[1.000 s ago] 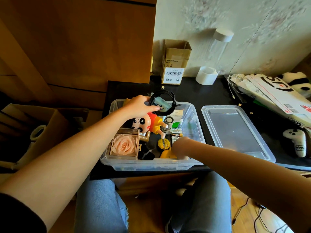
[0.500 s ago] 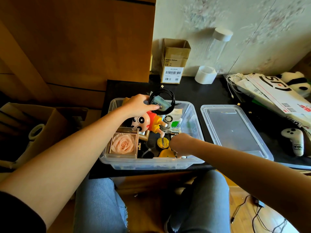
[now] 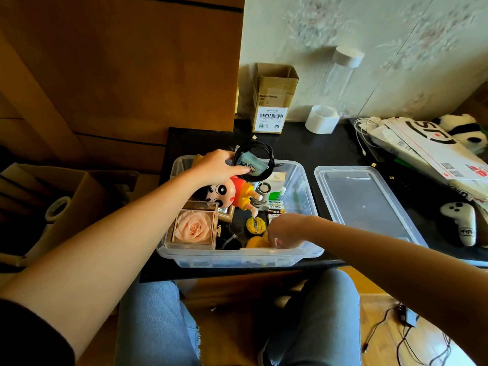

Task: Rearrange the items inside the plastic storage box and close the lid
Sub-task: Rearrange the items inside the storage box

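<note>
A clear plastic storage box point(image 3: 303, 256) stands at the near edge of the black table, and its lid point(image 3: 369, 204) lies flat to the right. My left hand point(image 3: 215, 167) holds a coiled black cable with a small blue packet point(image 3: 253, 161) above the box's back left. Below it lie a cartoon boy figure point(image 3: 232, 192) and a boxed pink rose point(image 3: 194, 227). My right hand point(image 3: 286, 231) reaches into the front right of the box beside a yellow tin point(image 3: 255, 225) and a yellow object point(image 3: 257, 243). Its fingertips are hidden among the items.
A small cardboard box point(image 3: 273, 97), a white tape roll point(image 3: 321, 119) and a clear tube point(image 3: 340, 72) stand at the wall. Papers point(image 3: 433, 151), a panda toy point(image 3: 466, 128) and a white controller point(image 3: 462, 223) lie right of the lid. An open carton point(image 3: 52, 196) sits on the left.
My right hand has moved a little deeper toward the box's front right. My left hand keeps holding the cable coil in the same place.
</note>
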`<action>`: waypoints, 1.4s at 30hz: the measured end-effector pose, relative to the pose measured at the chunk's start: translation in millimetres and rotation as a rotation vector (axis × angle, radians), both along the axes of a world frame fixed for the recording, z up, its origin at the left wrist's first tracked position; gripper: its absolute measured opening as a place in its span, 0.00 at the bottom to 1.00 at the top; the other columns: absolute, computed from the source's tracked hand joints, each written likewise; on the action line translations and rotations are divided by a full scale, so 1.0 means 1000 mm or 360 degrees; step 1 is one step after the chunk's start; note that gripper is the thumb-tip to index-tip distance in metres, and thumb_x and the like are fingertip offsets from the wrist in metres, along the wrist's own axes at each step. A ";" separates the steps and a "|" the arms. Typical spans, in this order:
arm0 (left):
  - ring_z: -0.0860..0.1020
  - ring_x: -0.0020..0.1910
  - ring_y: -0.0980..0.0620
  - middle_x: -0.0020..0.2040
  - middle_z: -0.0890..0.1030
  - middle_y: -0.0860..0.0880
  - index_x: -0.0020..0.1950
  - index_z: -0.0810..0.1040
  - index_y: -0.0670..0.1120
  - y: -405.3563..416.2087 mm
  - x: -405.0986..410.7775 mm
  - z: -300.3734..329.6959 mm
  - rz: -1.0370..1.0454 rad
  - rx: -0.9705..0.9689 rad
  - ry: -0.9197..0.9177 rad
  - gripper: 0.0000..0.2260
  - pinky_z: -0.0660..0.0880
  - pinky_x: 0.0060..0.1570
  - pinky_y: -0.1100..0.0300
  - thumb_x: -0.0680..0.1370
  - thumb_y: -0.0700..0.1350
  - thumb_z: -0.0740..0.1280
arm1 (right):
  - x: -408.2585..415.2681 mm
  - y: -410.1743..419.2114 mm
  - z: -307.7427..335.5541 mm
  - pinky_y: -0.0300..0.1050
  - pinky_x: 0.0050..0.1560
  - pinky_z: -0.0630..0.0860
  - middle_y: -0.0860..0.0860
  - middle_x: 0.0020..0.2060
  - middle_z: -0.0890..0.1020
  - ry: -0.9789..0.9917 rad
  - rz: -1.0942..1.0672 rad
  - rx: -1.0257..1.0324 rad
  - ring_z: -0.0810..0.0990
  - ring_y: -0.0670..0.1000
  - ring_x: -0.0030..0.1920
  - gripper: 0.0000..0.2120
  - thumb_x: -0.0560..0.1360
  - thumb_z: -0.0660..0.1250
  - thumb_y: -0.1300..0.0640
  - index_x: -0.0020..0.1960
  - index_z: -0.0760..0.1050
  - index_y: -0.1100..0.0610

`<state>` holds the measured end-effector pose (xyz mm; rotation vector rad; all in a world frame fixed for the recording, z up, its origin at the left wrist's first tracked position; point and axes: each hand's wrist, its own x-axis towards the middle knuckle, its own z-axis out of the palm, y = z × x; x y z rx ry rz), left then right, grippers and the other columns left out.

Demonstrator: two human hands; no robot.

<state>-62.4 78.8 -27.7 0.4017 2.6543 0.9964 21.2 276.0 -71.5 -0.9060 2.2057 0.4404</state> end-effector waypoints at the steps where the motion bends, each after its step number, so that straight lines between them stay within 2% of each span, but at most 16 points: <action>1: 0.74 0.62 0.47 0.59 0.80 0.51 0.60 0.78 0.55 0.000 0.000 0.000 0.0000 0.0000 0.0001 0.18 0.67 0.65 0.44 0.74 0.62 0.66 | 0.000 0.000 0.000 0.47 0.54 0.74 0.51 0.57 0.79 0.0005 -0.0019 -0.0049 0.76 0.53 0.57 0.14 0.77 0.61 0.59 0.60 0.78 0.52; 5: 0.75 0.59 0.49 0.56 0.81 0.52 0.57 0.79 0.55 0.000 0.002 0.000 -0.0003 0.0055 0.0002 0.16 0.70 0.62 0.46 0.74 0.60 0.67 | 0.000 -0.002 -0.002 0.45 0.54 0.73 0.50 0.56 0.79 0.0091 -0.0156 -0.0243 0.75 0.52 0.57 0.14 0.77 0.64 0.52 0.61 0.77 0.51; 9: 0.76 0.59 0.50 0.57 0.81 0.51 0.58 0.79 0.54 -0.001 0.001 0.001 -0.0006 0.0060 -0.0010 0.16 0.70 0.62 0.47 0.74 0.60 0.67 | 0.000 -0.001 -0.002 0.48 0.53 0.76 0.52 0.55 0.80 0.0155 -0.0162 -0.0035 0.77 0.55 0.56 0.14 0.76 0.66 0.51 0.59 0.78 0.55; 12: 0.76 0.57 0.50 0.56 0.81 0.51 0.58 0.79 0.54 -0.001 0.002 0.001 -0.0022 0.0076 -0.0014 0.16 0.71 0.61 0.47 0.74 0.59 0.67 | 0.001 0.001 -0.003 0.49 0.54 0.76 0.54 0.56 0.79 0.0233 -0.0179 0.0087 0.77 0.56 0.56 0.17 0.74 0.68 0.53 0.61 0.75 0.58; 17: 0.75 0.59 0.50 0.57 0.81 0.51 0.58 0.79 0.54 0.000 0.002 0.002 -0.0004 0.0036 0.0008 0.16 0.70 0.62 0.47 0.74 0.60 0.67 | 0.002 -0.006 -0.013 0.46 0.49 0.75 0.54 0.54 0.79 0.0390 -0.0158 0.0175 0.78 0.55 0.54 0.16 0.74 0.69 0.56 0.59 0.74 0.59; 22: 0.75 0.59 0.50 0.57 0.80 0.51 0.59 0.79 0.53 0.000 0.003 0.002 -0.0016 0.0045 0.0004 0.17 0.71 0.61 0.48 0.74 0.59 0.67 | -0.003 -0.005 -0.012 0.48 0.47 0.75 0.54 0.53 0.79 0.0420 -0.0200 0.0174 0.78 0.56 0.55 0.24 0.69 0.73 0.49 0.60 0.73 0.59; 25: 0.76 0.58 0.51 0.57 0.80 0.51 0.59 0.79 0.53 -0.001 0.003 0.001 -0.0026 0.0073 0.0004 0.16 0.72 0.57 0.54 0.75 0.58 0.67 | -0.005 -0.003 -0.012 0.47 0.44 0.74 0.55 0.52 0.80 0.0398 -0.0178 0.0131 0.79 0.56 0.53 0.18 0.71 0.72 0.53 0.57 0.75 0.60; 28: 0.75 0.58 0.51 0.58 0.80 0.51 0.59 0.79 0.53 0.000 0.003 0.002 -0.0025 0.0055 0.0013 0.17 0.72 0.59 0.52 0.75 0.58 0.67 | -0.002 -0.003 -0.014 0.46 0.42 0.74 0.56 0.50 0.81 0.0414 -0.0123 0.0117 0.79 0.57 0.51 0.12 0.73 0.70 0.58 0.55 0.77 0.61; 31: 0.75 0.60 0.50 0.58 0.80 0.51 0.60 0.79 0.53 0.000 0.002 0.002 -0.0020 0.0019 0.0020 0.17 0.71 0.62 0.48 0.74 0.59 0.67 | 0.000 -0.005 -0.013 0.47 0.44 0.75 0.56 0.50 0.81 0.0456 -0.0046 0.0118 0.79 0.57 0.51 0.12 0.73 0.69 0.59 0.55 0.77 0.61; 34: 0.75 0.59 0.50 0.59 0.80 0.51 0.60 0.79 0.52 0.000 0.002 0.000 -0.0028 0.0032 0.0013 0.18 0.71 0.60 0.51 0.74 0.59 0.67 | 0.001 -0.006 -0.010 0.46 0.45 0.75 0.55 0.51 0.80 0.0472 -0.0012 0.0115 0.79 0.56 0.51 0.12 0.74 0.68 0.58 0.56 0.77 0.61; 36: 0.75 0.58 0.51 0.58 0.80 0.51 0.60 0.78 0.51 0.000 0.002 0.000 -0.0031 0.0048 0.0011 0.18 0.72 0.57 0.54 0.75 0.58 0.67 | 0.000 -0.006 -0.004 0.46 0.46 0.75 0.54 0.51 0.80 0.0412 -0.0072 0.0134 0.79 0.55 0.52 0.13 0.73 0.69 0.56 0.56 0.77 0.60; 39: 0.75 0.58 0.51 0.58 0.80 0.51 0.61 0.78 0.51 0.000 0.001 0.000 -0.0041 0.0084 -0.0001 0.18 0.72 0.57 0.54 0.75 0.58 0.67 | -0.004 -0.006 0.005 0.47 0.50 0.76 0.51 0.53 0.81 0.0157 -0.0178 0.0199 0.78 0.53 0.55 0.15 0.73 0.70 0.54 0.58 0.78 0.58; 42: 0.74 0.55 0.53 0.57 0.80 0.52 0.60 0.78 0.52 0.000 0.001 -0.001 -0.0054 0.0105 0.0003 0.17 0.69 0.50 0.58 0.75 0.57 0.67 | -0.007 -0.008 0.002 0.45 0.46 0.73 0.51 0.53 0.82 0.0007 -0.0163 0.0362 0.78 0.52 0.55 0.13 0.76 0.65 0.57 0.58 0.76 0.60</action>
